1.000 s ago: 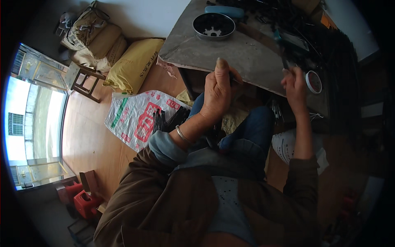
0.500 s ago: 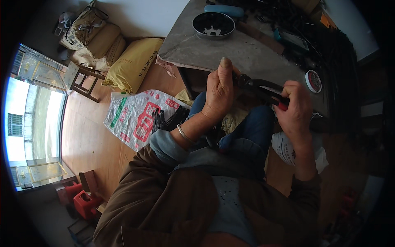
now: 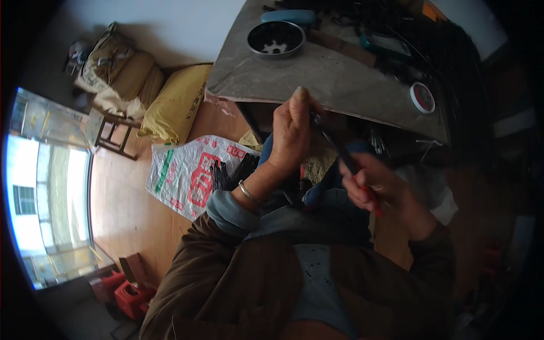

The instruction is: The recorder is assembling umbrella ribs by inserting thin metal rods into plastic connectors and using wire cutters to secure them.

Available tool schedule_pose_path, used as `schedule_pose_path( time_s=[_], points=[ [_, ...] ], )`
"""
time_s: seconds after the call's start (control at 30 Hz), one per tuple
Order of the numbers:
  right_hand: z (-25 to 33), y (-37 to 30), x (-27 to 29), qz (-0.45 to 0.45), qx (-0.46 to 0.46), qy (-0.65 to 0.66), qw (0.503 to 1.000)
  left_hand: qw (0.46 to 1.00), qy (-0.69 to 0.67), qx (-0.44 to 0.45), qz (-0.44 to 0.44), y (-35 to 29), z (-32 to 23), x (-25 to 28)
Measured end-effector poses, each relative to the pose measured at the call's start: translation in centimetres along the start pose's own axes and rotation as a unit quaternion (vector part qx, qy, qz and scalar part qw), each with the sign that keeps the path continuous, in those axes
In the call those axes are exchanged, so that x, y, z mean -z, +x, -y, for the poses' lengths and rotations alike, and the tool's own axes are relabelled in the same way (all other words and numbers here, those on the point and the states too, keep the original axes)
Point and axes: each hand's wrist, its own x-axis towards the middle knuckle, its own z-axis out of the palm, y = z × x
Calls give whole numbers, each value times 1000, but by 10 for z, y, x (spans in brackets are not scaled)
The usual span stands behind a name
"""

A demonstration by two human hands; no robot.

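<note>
My left hand (image 3: 292, 133) is closed, thumb pointing up, just in front of the table edge. Whatever lies inside its fingers is hidden. My right hand (image 3: 374, 181), slightly blurred, grips a pair of long pliers (image 3: 338, 148) with dark metal arms and red handle ends. The pliers slant up and left, so that their head sits right beside my left fingers. From this view I cannot tell whether the jaws bite on anything. Both hands are above my lap.
The grey table (image 3: 226, 76) holds a round dark bowl (image 3: 276, 39), a blue case (image 3: 288, 16), a round tin (image 3: 422, 97) and black strands at the right. A white sack (image 3: 175, 175) bears black strips (image 3: 235, 171). Behind stand a yellow sack (image 3: 178, 105) and wooden stool (image 3: 116, 133).
My right hand has come down and toward me, swinging the pliers to a steeper slant. Their handles, spread before, now look drawn together. My left hand has shifted only slightly.
</note>
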Motion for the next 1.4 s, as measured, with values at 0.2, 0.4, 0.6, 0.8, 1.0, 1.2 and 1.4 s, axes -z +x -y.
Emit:
schedule_pose_path(
  time_s=[0.2,0.4,0.6,0.8,1.0,1.2,1.4],
  points=[
    [11,2,9,-180,196,-617,741,997,-1,58,-49,-7,-8,4],
    [-6,-16,4,-27,-32,-128,991,995,29,94,-31,-17,-15,0],
    [19,-16,-3,-175,99,-602,773,996,20,66,-59,-17,-10,0],
    [9,-24,0,-106,-3,-204,973,996,79,-10,29,-18,5,3],
    [32,-17,-11,-153,-25,-511,845,999,38,2,-36,-17,3,-1],
    [20,-24,-5,-159,-18,-240,957,1000,0,27,-3,-15,-1,1],
    [20,-24,12,-53,-155,-209,964,999,-2,26,32,-18,-2,-3]
  ],
)
